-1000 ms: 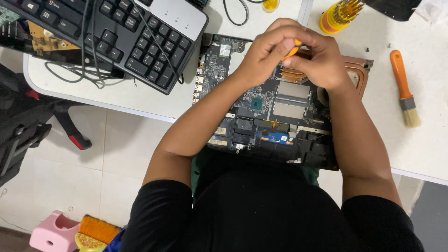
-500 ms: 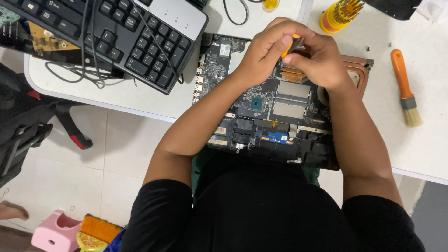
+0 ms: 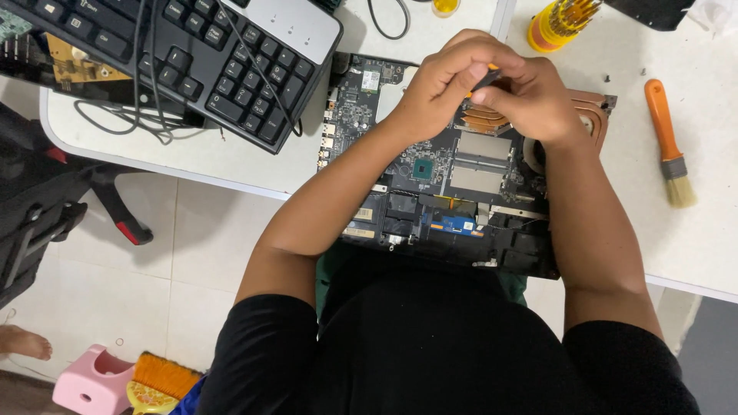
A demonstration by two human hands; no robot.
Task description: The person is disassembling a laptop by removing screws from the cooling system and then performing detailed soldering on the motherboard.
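Nearest the wearer: black shirt, with both bare forearms reaching away toward the desk (image 3: pixel 231 157).

Opened laptop (image 3: pixel 453 192): bare dark circuit board, lying at the desk's near edge and overhanging it toward the lap, directly beneath both hands.

Left hand (image 3: pixel 442 84): fingers curled closed, thumb and fingertips pinched on a small screwdriver (image 3: pixel 486 77) with an orange and black handle.

Right hand (image 3: pixel 538 96): fingers curled, pressed against the left hand, fingertips touching the same screwdriver; how firmly it grips cannot be told.

Copper pipes (image 3: pixel 484 119): on the board, just under the joined hands; the screwdriver's tip is hidden there.

Keyboard (image 3: pixel 192 54): black, tilted, well to the left of the left hand, with cables lying across it.

Brush (image 3: pixel 669 142): orange handle, pale bristles, flat on the desk well to the right of the right hand.

Yellow screwdriver holder (image 3: pixel 557 23): beyond the right hand, upright, tools standing in it.

Floor items, far left below the desk: pink stool (image 3: pixel 88 380), orange hand broom (image 3: pixel 157 380).
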